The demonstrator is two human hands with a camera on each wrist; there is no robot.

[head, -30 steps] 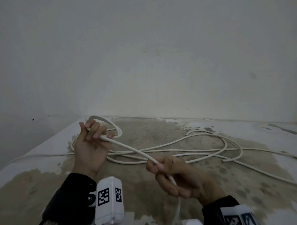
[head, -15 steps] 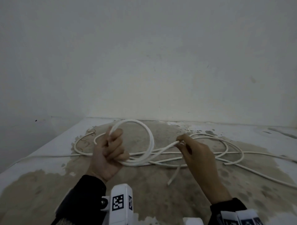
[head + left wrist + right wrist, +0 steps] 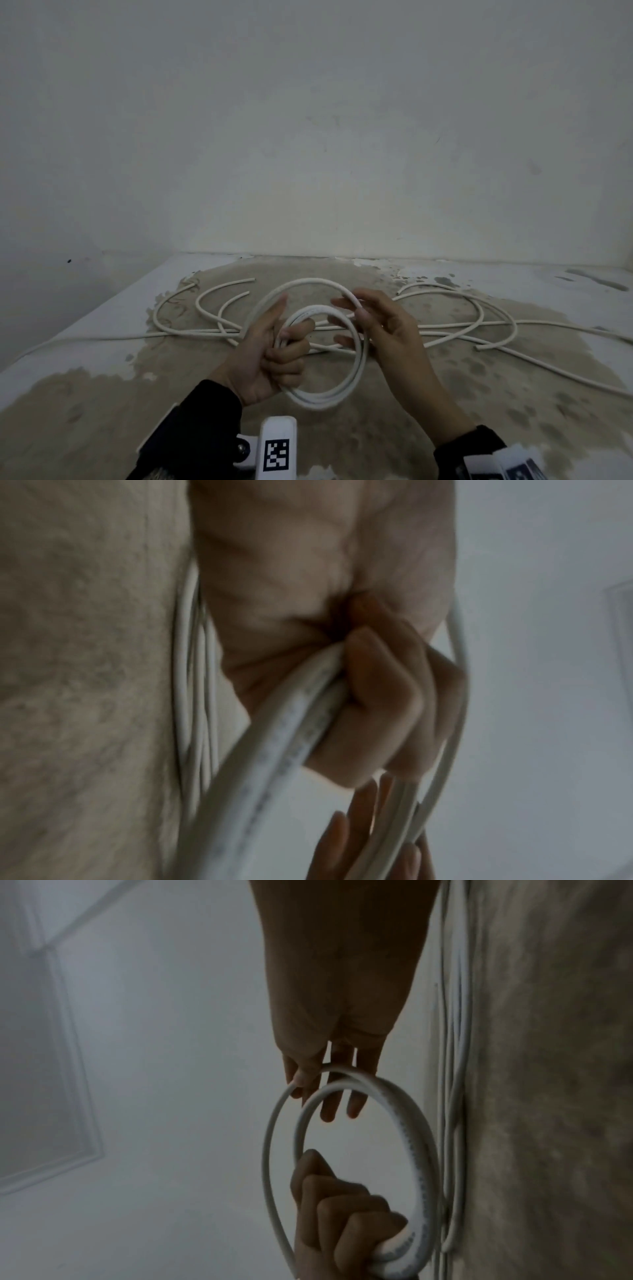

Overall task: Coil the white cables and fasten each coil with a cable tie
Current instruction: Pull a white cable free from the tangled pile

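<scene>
Left hand (image 3: 270, 359) grips the white cable coil (image 3: 356, 377); right hand (image 3: 387, 329), fingers relaxed, steadies it — untied, more loose cables (image 3: 479, 329) wait, no tie visible.

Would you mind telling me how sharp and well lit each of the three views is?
Head view: dim, flat light, wide-angle bowing, coil fairly sharp. Left wrist view: dark, soft blur over the left hand gripping the coil. Right wrist view: right hand backlit and shadowed against a pale wall.
</scene>
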